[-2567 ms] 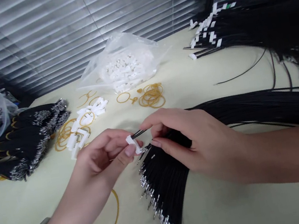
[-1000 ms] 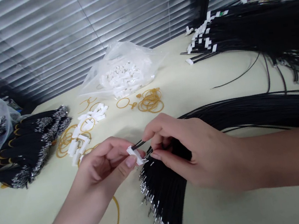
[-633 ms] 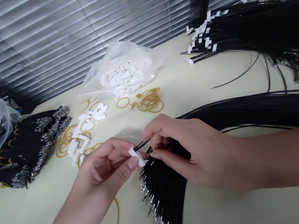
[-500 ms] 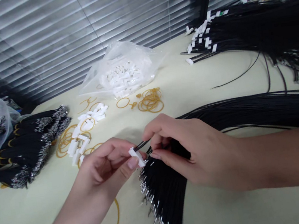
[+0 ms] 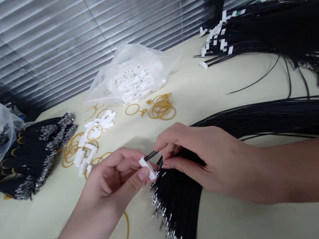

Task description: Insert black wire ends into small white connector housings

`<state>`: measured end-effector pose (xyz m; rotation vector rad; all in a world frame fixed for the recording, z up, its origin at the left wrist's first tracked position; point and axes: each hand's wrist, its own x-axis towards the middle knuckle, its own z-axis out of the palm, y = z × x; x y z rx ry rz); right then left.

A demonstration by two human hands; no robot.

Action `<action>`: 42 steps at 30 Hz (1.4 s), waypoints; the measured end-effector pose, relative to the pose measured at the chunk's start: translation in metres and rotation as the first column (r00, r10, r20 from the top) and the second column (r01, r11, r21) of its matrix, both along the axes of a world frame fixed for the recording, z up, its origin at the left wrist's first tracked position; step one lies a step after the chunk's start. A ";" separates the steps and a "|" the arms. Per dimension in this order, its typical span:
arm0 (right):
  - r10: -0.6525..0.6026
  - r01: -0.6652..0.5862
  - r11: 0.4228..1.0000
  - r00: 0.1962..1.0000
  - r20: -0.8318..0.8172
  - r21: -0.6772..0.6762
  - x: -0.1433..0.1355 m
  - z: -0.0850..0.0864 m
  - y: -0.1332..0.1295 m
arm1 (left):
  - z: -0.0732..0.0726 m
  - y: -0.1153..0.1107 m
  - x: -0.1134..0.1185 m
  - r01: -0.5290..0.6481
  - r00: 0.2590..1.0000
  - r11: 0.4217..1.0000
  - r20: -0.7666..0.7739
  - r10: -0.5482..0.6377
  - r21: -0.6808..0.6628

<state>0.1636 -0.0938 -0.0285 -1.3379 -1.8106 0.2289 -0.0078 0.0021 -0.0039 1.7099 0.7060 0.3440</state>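
Note:
Between the thumb and fingers of my left hand (image 5: 120, 178) is a small white connector housing (image 5: 148, 169), held at a tilt. A few black wires (image 5: 152, 155) run out of its upper side towards my right hand (image 5: 202, 157). The right thumb and index finger are pinched close to the housing around a black wire; its tip is partly hidden by the fingers. Under both hands a thick bundle of black wires (image 5: 179, 205) fans out, with bare metal terminals (image 5: 166, 219) along its end.
A clear bag of white housings (image 5: 135, 79) lies at the back. Loose white housings (image 5: 86, 151) and yellow rubber bands (image 5: 162, 107) lie on the table. Tied black wire bundles (image 5: 37, 151) sit at left; wires with white connectors (image 5: 269, 29) lie back right.
The view has shifted slightly. Both hands stay close together at the white connector housing, and the right fingertips have moved very little.

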 end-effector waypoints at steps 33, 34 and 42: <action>0.041 -0.041 0.999 0.997 -0.059 -0.002 0.000 0.007 -0.003 | 0.001 0.001 -0.001 -0.011 1.000 0.998 -0.019 0.009 -0.070; 0.047 -0.046 0.999 0.997 -0.066 0.007 0.000 0.007 -0.002 | 0.001 0.001 -0.001 -0.011 1.000 0.997 -0.014 0.010 -0.074; 0.078 -0.076 0.997 0.994 -0.072 0.028 0.000 0.007 -0.001 | 0.001 -0.001 -0.001 -0.016 0.999 1.000 -0.038 0.015 -0.021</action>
